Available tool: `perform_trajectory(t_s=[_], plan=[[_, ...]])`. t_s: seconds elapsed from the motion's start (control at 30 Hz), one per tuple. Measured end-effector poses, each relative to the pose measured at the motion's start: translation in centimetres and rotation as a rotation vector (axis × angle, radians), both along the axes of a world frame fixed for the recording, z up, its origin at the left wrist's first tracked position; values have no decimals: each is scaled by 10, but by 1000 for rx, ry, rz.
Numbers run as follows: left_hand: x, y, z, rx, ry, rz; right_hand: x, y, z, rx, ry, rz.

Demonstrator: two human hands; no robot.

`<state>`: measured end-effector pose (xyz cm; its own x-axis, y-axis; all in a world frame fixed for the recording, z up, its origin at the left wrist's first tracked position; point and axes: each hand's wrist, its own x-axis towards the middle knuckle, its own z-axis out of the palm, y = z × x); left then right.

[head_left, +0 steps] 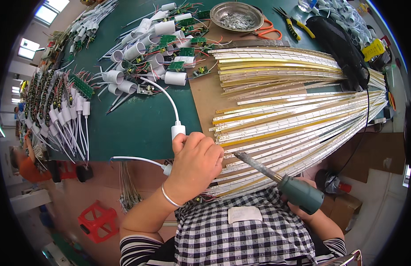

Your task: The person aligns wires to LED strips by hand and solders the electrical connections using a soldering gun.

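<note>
My left hand (194, 166), with a bracelet on the wrist, is closed at the near edge of the green table. A white cylindrical cap with a cable (178, 131) sticks out above its curled fingers. Another white capped cable (166, 169) shows beside the hand; how it is held is hidden. My right hand (304, 210) grips a soldering iron with a green handle (301, 194), its dark tip (239, 155) pointing left toward my left hand. Between and beyond the hands, long narrow LED strips (276, 128) lie fanned over brown board.
White tubes with green circuit boards (163, 53) are piled at the far left. Hanging bundles of capped cables (66, 113) line the table's left edge. At the back are a metal bowl (216, 17), orange-handled scissors (273, 32) and yellow-handled pliers (293, 33). A red stool (98, 221) stands below.
</note>
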<state>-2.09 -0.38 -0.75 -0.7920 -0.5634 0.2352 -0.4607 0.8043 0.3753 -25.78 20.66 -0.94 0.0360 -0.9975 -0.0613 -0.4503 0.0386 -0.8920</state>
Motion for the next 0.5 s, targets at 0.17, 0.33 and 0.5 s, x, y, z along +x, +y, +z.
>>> perform_trajectory(t_s=[0.17, 0.33, 0.5], plan=[[1, 1, -2, -3, -5, 10, 6, -1, -3, -121, 187, 50], [1, 1, -1, -1, -5, 8, 2, -2, -9, -188, 279, 129], [1, 1, -1, 2, -7, 2, 4, 6, -8, -92, 187, 84]])
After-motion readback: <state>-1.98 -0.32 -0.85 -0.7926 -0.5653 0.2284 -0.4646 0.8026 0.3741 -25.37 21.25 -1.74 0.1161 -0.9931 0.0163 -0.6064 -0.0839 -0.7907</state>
